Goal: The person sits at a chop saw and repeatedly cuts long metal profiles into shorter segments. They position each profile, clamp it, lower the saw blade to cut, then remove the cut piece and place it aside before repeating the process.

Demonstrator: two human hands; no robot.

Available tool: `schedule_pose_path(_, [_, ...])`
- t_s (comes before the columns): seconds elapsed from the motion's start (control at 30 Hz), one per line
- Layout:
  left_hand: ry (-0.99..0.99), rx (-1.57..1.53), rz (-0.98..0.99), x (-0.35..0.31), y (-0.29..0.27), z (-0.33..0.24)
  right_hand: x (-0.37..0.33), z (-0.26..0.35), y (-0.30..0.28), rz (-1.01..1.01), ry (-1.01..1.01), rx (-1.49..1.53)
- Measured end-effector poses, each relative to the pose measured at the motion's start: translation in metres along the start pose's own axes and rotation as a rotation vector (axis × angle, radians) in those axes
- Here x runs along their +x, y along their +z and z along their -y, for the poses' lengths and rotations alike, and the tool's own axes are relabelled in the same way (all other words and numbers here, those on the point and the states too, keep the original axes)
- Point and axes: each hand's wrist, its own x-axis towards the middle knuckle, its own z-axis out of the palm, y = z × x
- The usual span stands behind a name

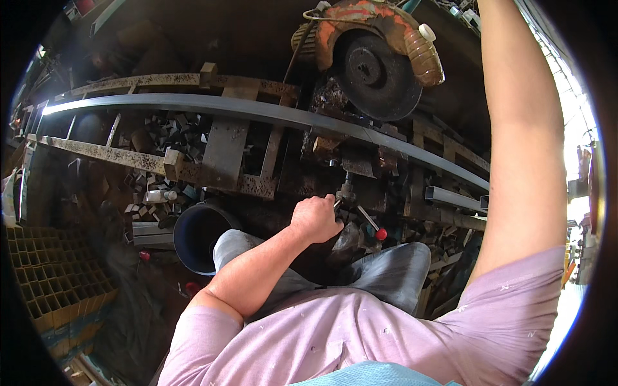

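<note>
My left hand (pixel 317 219) is closed around one arm of a metal crank handle (pixel 338 203) on the vise screw (pixel 347 189), just beyond my knees. Another arm of the handle, tipped with a red knob (pixel 381 234), points toward me. Across the machine's bed lies a long square metal tube (pixel 277 114), running from far left to right through the vise area. Beyond it stands a cut-off saw with a dark abrasive disc (pixel 386 80) under a worn orange guard (pixel 373 13). My right arm (pixel 523 128) reaches up past the top edge, its hand out of view.
A plastic bottle of brownish liquid (pixel 423 58) is fixed beside the guard. Metal offcuts (pixel 183 132) lie beneath the rusty frame (pixel 109 147). A dark blue bucket (pixel 181 248) stands by my left knee. Stacked square tubes (pixel 55 276) are at left; shorter tubes (pixel 450 197) lie right.
</note>
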Motion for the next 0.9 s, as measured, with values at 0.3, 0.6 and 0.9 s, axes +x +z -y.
schedule_pose_path(0.3, [-0.017, 0.036, -0.070, -0.001, 0.005, 0.004, -0.321, 0.073, -0.073, 0.075, -0.150, -0.272])
schedule_pose_path(0.6, [-0.039, 0.085, -0.280, 0.000, 0.022, 0.002, -0.680, -0.010, -0.138, 0.815, 0.620, -0.819])
schedule_pose_path(0.9, [0.207, 0.403, -0.637, -0.042, 0.008, -0.074, -0.699, -0.040, -0.149, 0.675, 0.721, -0.381])
